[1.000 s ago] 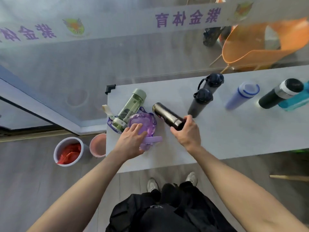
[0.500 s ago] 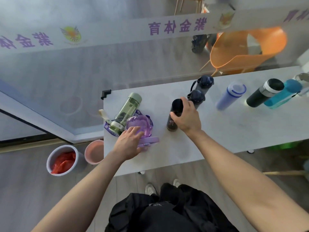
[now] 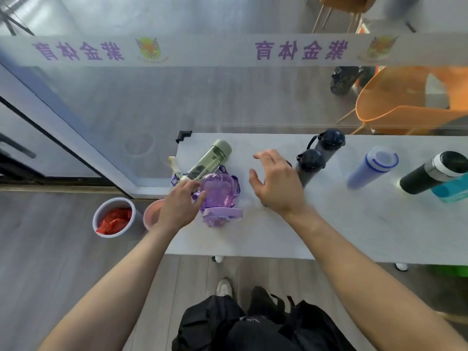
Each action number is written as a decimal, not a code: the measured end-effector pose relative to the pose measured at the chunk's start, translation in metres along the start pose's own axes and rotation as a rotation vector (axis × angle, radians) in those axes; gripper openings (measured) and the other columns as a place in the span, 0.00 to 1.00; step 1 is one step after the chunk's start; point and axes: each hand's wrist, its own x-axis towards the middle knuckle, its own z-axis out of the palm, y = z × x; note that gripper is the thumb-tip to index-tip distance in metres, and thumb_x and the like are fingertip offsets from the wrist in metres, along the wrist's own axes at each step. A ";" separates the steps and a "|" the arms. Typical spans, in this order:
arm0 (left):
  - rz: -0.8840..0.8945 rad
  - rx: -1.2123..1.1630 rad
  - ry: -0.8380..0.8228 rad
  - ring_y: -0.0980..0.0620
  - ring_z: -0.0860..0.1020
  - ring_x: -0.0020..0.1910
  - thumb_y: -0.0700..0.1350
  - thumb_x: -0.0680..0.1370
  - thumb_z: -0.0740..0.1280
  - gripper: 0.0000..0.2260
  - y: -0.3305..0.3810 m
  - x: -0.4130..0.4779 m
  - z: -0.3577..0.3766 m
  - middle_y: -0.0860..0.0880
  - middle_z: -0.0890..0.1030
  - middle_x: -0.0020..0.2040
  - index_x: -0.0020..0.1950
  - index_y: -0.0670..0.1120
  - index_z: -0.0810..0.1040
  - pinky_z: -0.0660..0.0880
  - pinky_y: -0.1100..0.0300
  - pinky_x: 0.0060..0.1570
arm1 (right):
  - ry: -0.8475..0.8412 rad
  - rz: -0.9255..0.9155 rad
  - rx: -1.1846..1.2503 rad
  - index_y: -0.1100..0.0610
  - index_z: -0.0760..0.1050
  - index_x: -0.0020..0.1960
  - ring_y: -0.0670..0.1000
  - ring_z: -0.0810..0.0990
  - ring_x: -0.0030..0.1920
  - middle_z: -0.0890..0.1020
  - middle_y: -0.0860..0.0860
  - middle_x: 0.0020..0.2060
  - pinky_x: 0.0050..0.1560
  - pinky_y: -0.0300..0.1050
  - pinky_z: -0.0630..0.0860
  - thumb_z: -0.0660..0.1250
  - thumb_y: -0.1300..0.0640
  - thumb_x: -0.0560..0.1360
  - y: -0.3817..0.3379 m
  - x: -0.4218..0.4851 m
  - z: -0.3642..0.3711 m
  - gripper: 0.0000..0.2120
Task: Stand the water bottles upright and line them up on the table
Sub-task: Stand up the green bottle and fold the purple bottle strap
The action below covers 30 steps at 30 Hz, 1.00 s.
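On the white table a green bottle lies on its side at the left end, touching a purple bottle that also lies flat. My left hand curls around the purple bottle's left edge. My right hand hovers with fingers spread, and the dark steel bottle under it is almost wholly hidden. Two dark bottles stand upright just right of that hand. Further right stand a lilac bottle, a black bottle and a teal bottle.
A glass wall runs along the table's far edge, with an orange chair behind it. On the floor left of the table sit a white bucket with red contents and a pink bucket. A black bag lies by my feet.
My right hand stood the dark steel bottle upright beside the two dark bottles, then opened and let go. My left hand shifted from the purple bottle's top to its left edge.
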 end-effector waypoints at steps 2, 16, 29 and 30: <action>-0.060 0.030 0.015 0.46 0.82 0.54 0.57 0.82 0.71 0.13 -0.009 0.005 -0.004 0.50 0.82 0.57 0.62 0.52 0.82 0.81 0.48 0.52 | -0.226 -0.046 0.048 0.59 0.80 0.64 0.59 0.84 0.52 0.82 0.55 0.58 0.51 0.54 0.83 0.71 0.52 0.80 -0.011 0.004 0.008 0.15; -0.323 0.144 -0.281 0.38 0.78 0.66 0.56 0.77 0.73 0.29 -0.067 0.072 0.022 0.42 0.78 0.67 0.75 0.46 0.72 0.77 0.43 0.63 | -1.035 -0.111 -0.127 0.55 0.70 0.73 0.61 0.83 0.57 0.79 0.56 0.61 0.56 0.56 0.82 0.77 0.44 0.75 -0.030 -0.006 0.114 0.31; -0.403 -0.093 -0.217 0.47 0.81 0.50 0.56 0.63 0.86 0.36 -0.087 0.099 0.031 0.49 0.83 0.52 0.67 0.52 0.78 0.79 0.53 0.49 | -0.955 0.031 -0.074 0.54 0.67 0.78 0.66 0.76 0.67 0.65 0.62 0.73 0.69 0.59 0.76 0.67 0.69 0.77 -0.017 -0.026 0.121 0.32; -0.375 -0.098 -0.183 0.47 0.81 0.51 0.56 0.63 0.87 0.36 -0.086 0.101 0.023 0.49 0.82 0.52 0.68 0.52 0.78 0.80 0.52 0.49 | -0.955 0.033 -0.079 0.54 0.66 0.79 0.66 0.75 0.69 0.64 0.63 0.75 0.71 0.60 0.75 0.67 0.69 0.77 -0.017 -0.023 0.120 0.32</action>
